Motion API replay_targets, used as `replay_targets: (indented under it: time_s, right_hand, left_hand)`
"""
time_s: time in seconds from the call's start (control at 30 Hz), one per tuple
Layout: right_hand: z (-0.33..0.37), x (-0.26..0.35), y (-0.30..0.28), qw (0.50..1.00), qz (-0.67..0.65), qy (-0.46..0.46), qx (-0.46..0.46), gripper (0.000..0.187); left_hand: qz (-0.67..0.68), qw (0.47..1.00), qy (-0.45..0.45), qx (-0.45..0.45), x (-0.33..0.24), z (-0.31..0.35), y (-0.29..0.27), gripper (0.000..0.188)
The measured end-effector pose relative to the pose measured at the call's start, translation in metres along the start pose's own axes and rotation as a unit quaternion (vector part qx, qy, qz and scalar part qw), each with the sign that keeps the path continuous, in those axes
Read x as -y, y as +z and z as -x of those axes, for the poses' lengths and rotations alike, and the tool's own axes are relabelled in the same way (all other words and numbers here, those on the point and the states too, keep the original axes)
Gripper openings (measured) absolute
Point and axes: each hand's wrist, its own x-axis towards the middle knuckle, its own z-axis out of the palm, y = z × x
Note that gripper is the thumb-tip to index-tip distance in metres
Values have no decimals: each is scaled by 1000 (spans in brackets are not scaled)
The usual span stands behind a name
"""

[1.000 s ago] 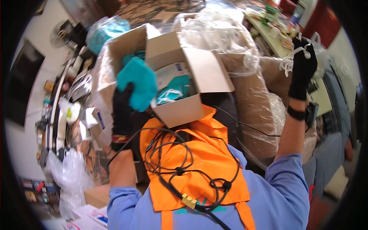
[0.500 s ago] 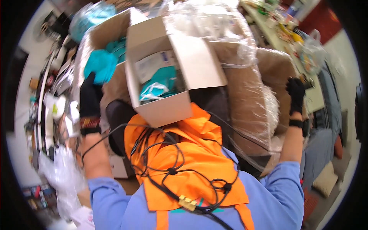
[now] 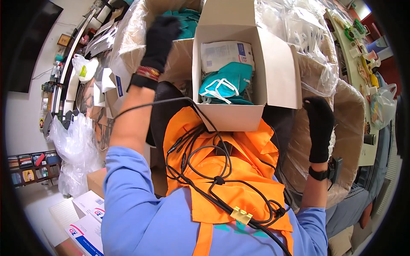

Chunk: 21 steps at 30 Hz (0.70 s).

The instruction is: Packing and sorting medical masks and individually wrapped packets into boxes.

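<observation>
An open white cardboard box [image 3: 232,118] rests on my lap. In it lie several teal face masks [image 3: 232,77] with white straps, beside a flat white printed packet [image 3: 226,56]. My left hand [image 3: 161,40], in a black glove, is over the near edge of a plastic-lined carton [image 3: 132,57], close to more teal masks [image 3: 184,23]. Motion smears its fingers, so its grip is unclear. My right hand [image 3: 320,121], also gloved in black, is by the box's right flap [image 3: 279,70]. Its fingers curl inward, and nothing shows in them.
Black cables [image 3: 200,149] loop over my orange apron [image 3: 183,128]; one runs to my left wrist. Another plastic-lined carton [image 3: 348,123] stands at the right. A cluttered table [image 3: 346,38] lies beyond it. Clear plastic bags [image 3: 74,149] and printed white boxes [image 3: 83,226] are at the left.
My left hand was at a teal mask on the carton's left side; now it is farther forward and blurred, that mask no longer visible at it. My right hand has come nearer the box. The view shifted.
</observation>
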Motion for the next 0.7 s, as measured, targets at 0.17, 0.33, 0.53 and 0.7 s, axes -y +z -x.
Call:
replay_targets:
  time_s: [0.17,0.33,0.53,0.7]
  right_hand:
    - [-54,63,74,971,-181,-75,140,20]
    - [-102,65,170,940,198,-174,217,54]
    - [-105,40,191,923,200,-38,326,60]
    - [-104,42,185,954,70,0,290,59]
  left_hand:
    - [-389,888,77,231,-4,74,72,32]
    - [-462,832,-53,302,-19,100,93,59]
    - [-414,861,-154,254,-20,107,95,71]
    - [-217,943,-117,223,-10,103,85,62]
